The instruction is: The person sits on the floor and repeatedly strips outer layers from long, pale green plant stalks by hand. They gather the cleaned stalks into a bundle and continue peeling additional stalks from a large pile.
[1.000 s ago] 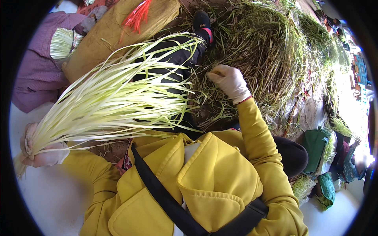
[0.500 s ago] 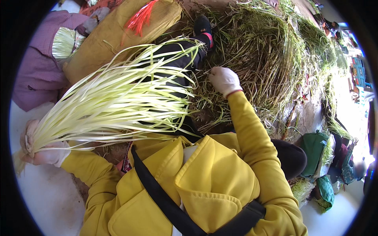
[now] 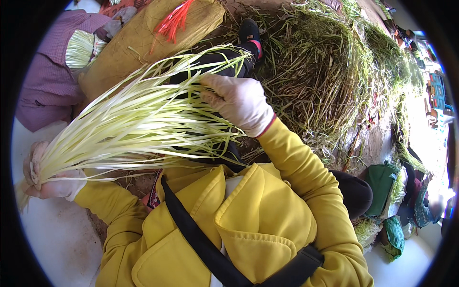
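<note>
At the far left, my gloved left hand (image 3: 60,184) is closed round the root end of a bunch of yellow chives (image 3: 138,122). The long, pale yellow-green leaves fan out to the right over my dark trouser leg. My right hand (image 3: 241,103), in a whitish glove, is over the upper right of the fan, its thumb and fingers pinched on leaves near the tips. Exactly how many leaves it grips is hidden by the fingers.
Loose green and dry leaves (image 3: 315,71) are heaped on the ground to the right. A tan sack-like bundle (image 3: 119,52) with red strings (image 3: 174,21) lies ahead left, beside a person's purple checked sleeve (image 3: 50,81). Green bags (image 3: 382,189) stand at the right.
My right hand has moved left from over the leaf heap to the chives' tips and now pinches there. My left hand and the bunch have stayed almost still.
</note>
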`<state>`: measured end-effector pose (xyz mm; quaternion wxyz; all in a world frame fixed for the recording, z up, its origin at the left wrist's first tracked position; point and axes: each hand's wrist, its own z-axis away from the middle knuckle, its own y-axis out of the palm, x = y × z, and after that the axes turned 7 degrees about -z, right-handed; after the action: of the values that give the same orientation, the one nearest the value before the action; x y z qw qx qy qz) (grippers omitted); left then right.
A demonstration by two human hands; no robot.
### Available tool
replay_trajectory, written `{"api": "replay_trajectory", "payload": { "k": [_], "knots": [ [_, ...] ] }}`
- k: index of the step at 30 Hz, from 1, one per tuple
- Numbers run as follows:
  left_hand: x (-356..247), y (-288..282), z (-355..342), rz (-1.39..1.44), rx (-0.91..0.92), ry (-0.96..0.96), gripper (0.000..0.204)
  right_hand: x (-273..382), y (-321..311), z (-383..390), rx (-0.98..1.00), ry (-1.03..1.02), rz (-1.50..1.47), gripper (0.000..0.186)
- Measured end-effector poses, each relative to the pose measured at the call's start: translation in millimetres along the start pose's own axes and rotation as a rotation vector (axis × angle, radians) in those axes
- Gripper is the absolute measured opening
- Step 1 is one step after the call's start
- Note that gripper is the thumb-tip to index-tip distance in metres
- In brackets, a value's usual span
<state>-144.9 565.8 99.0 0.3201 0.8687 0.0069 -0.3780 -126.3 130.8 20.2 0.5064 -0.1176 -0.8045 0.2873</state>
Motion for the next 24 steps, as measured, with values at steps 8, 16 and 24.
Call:
{"api": "replay_trajectory", "payload": {
  "k": [8,16,24],
  "knots": [
    [4,-2,0,0.005,0.007,-0.012,0.029,-48,11,12,-0.086,0.558,-0.857,0.009],
    [8,-6,-6,-0.001,0.006,-0.012,0.028,-57,-19,39,-0.188,0.263,-0.173,0.018],
    [7,7,4,-0.01,0.022,-0.023,0.027,-20,15,3,-0.042,0.036,0.053,0.008]
  ]
}}
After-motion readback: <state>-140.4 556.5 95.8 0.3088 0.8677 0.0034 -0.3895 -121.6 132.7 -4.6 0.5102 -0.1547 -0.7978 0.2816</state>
